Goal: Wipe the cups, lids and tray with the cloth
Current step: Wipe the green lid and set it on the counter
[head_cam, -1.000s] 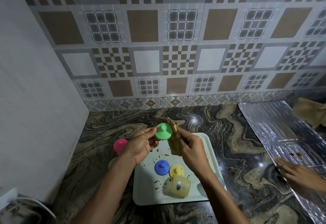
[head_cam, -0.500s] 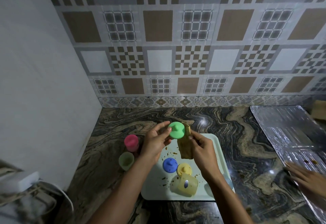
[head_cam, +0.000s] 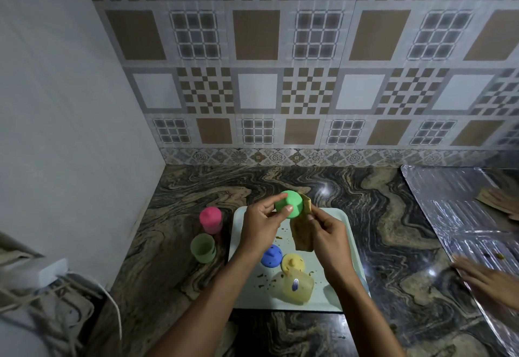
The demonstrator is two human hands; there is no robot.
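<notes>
Wiping step on the green lid: left hand pinches it above the far edge of the tray, right hand grips the brown cloth pressed against its side. Next probably turn the lid, rub the rest, set it down. Lid looks smooth, domed, clean. Blue lid, yellow lid, tipped yellow cup and crumbs lie on the tray; pink cup, green cup stand on the tabletop.

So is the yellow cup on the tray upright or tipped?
Tipped: the yellow cup lies on its side on the tray, its label facing up.
</notes>
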